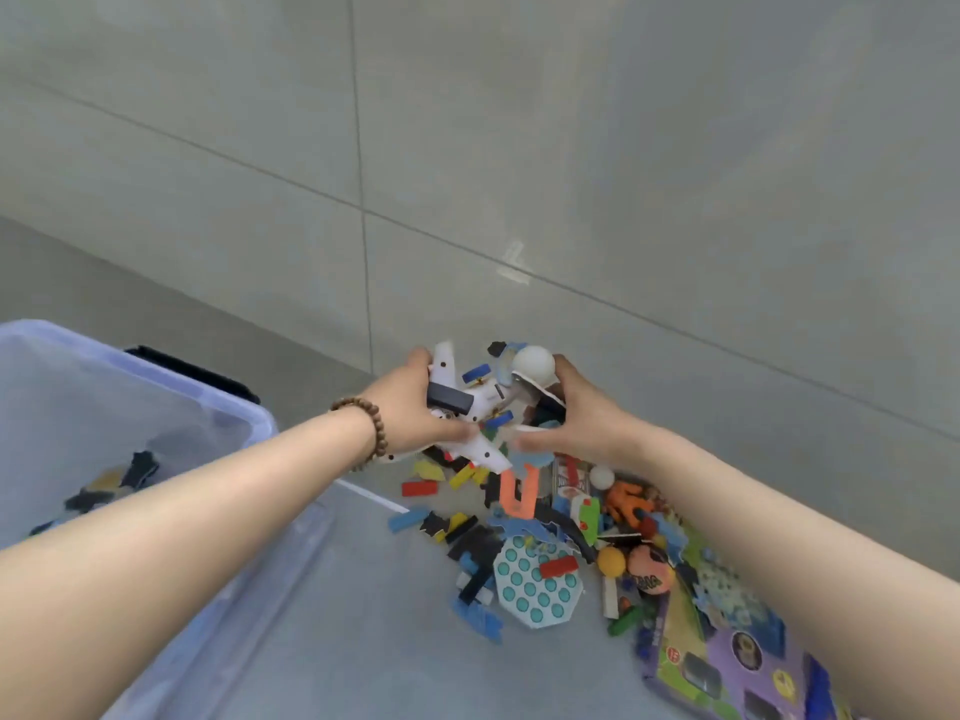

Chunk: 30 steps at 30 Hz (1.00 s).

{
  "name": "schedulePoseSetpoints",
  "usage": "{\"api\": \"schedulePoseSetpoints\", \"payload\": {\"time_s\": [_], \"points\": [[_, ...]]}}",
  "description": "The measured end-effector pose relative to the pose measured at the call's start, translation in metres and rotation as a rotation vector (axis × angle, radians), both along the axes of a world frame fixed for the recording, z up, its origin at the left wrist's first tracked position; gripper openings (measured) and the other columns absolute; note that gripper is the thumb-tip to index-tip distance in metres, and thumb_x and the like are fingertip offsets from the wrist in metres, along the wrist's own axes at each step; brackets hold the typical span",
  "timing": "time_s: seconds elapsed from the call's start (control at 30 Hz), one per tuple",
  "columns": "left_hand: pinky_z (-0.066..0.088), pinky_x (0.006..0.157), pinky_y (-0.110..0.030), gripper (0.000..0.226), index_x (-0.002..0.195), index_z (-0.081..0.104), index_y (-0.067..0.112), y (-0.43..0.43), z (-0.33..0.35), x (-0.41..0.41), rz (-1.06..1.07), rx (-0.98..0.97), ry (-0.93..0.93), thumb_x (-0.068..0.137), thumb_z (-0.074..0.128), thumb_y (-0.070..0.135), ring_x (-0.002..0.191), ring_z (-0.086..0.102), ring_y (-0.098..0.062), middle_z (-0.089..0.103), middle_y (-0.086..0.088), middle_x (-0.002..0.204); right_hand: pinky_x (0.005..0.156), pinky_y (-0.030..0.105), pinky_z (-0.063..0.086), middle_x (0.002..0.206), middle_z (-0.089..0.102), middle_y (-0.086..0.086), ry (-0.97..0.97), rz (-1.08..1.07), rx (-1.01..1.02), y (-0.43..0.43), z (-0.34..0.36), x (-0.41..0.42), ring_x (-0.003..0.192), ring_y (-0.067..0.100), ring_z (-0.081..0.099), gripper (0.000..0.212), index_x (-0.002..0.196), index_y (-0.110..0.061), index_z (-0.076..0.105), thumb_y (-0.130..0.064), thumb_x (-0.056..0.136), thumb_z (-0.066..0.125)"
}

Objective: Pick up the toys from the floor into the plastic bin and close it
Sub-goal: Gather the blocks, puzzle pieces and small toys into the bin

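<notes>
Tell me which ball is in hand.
The big white ball against the right hand; the small white ball, orange ball and pink ball lie loose below.

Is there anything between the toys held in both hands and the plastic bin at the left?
Nothing visible. The left hand and right hand hold the toys above the pile; the bin beside them looks open.

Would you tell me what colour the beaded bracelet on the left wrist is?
The bracelet is brown; head view.
</notes>
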<state>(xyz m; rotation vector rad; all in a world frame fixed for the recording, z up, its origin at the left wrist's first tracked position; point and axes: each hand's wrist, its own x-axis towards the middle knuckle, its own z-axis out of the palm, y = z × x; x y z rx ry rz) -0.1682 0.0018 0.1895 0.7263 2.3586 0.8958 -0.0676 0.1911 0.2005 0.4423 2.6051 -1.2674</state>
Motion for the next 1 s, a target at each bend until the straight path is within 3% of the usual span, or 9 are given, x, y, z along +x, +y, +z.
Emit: {"api": "schedulePoseSetpoints", "payload": {"time_s": [0.17,0.27,0.4,0.5,0.57,0.63,0.7,0.77,1.0], "points": [[0.041,0.059,-0.026,0.058,0.101,0.038,0.014,-0.111,0.083,0.0,0.104,-0.016,0.089,0.068,0.078,0.041,0.073,0.054,-0.012,0.056,0.003,0.087,0.087,0.029,0.052,0.114,0.062,0.006,0.105,0.109,-0.032,-0.099,0.071,-0.016,0.099,0.016,0.062,0.074,0.132,-0.032,0.034,-0.022,0.073,0.077],[0.047,0.068,-0.032,0.066,0.101,0.039,0.012,-0.19,0.113,-0.003,0.189,-0.063,0.117,0.062,0.08,0.045,0.081,0.059,-0.02,0.061,-0.004,0.094,0.081,0.02,0.051,0.116,0.059,0.009,0.159,0.195,-0.092,-0.173,0.09,-0.038,0.092,0.01,0.057,0.067,0.127,-0.028,0.037,-0.017,0.074,0.077],[0.045,0.067,-0.028,0.06,0.103,0.039,0.013,-0.292,0.127,-0.007,0.291,-0.121,0.122,0.067,0.079,0.041,0.079,0.056,-0.015,0.057,0.0,0.092,0.073,0.01,0.047,0.109,0.056,0.0,0.157,0.314,-0.166,-0.272,0.092,-0.067,0.089,0.009,0.054,0.071,0.129,-0.018,0.036,-0.011,0.073,0.079],[0.046,0.07,-0.03,0.059,0.102,0.039,0.016,-0.346,0.109,-0.011,0.362,-0.16,0.065,0.067,0.08,0.039,0.079,0.055,-0.012,0.056,0.003,0.091,0.082,0.024,0.051,0.106,0.055,-0.001,0.099,0.351,-0.176,-0.327,0.066,-0.082,0.089,0.009,0.054,0.071,0.126,-0.02,0.036,-0.018,0.071,0.081],[0.045,0.068,-0.027,0.058,0.105,0.038,0.016,-0.365,0.084,-0.01,0.398,-0.153,0.011,0.068,0.08,0.034,0.079,0.053,-0.01,0.055,0.003,0.093,0.089,0.032,0.051,0.112,0.055,-0.002,0.032,0.369,-0.16,-0.35,0.043,-0.085,0.1,0.012,0.057,0.072,0.129,-0.021,0.035,-0.02,0.073,0.08],[0.047,0.08,-0.028,0.068,0.123,0.037,0.014,-0.375,0.055,-0.006,0.429,-0.143,-0.07,0.072,0.078,0.033,0.091,0.055,-0.014,0.056,0.0,0.111,0.097,0.033,0.046,0.126,0.05,-0.001,-0.017,0.422,-0.061,-0.36,0.022,-0.084,0.117,0.017,0.052,0.075,0.135,-0.019,0.033,-0.025,0.075,0.078],[0.042,0.099,-0.033,0.098,0.146,0.016,0.016,-0.379,0.031,0.0,0.436,-0.202,-0.155,0.072,0.076,0.04,0.118,0.05,-0.023,0.045,-0.007,0.137,0.103,0.031,0.038,0.141,0.039,0.001,-0.052,0.498,0.165,-0.358,0.012,-0.081,0.127,0.02,0.043,0.079,0.141,-0.02,0.028,-0.035,0.078,0.073],[0.035,0.108,-0.039,0.116,0.149,-0.005,0.021,-0.382,0.018,0.005,0.391,-0.321,-0.161,0.069,0.073,0.052,0.135,0.034,-0.028,0.026,-0.008,0.153,0.109,0.031,0.031,0.151,0.026,0.0,-0.07,0.517,0.301,-0.345,0.011,-0.078,0.136,0.019,0.033,0.083,0.146,-0.021,0.021,-0.042,0.081,0.068],[0.024,0.115,-0.04,0.11,0.15,-0.004,0.023,-0.343,0.049,0.016,0.252,-0.269,0.062,0.073,0.068,0.055,0.144,0.016,-0.023,0.01,-0.003,0.158,0.107,0.024,0.027,0.154,0.02,-0.005,0.002,0.481,0.4,-0.265,0.058,-0.052,0.137,0.013,0.031,0.08,0.145,-0.025,0.026,-0.041,0.08,0.07]]}}
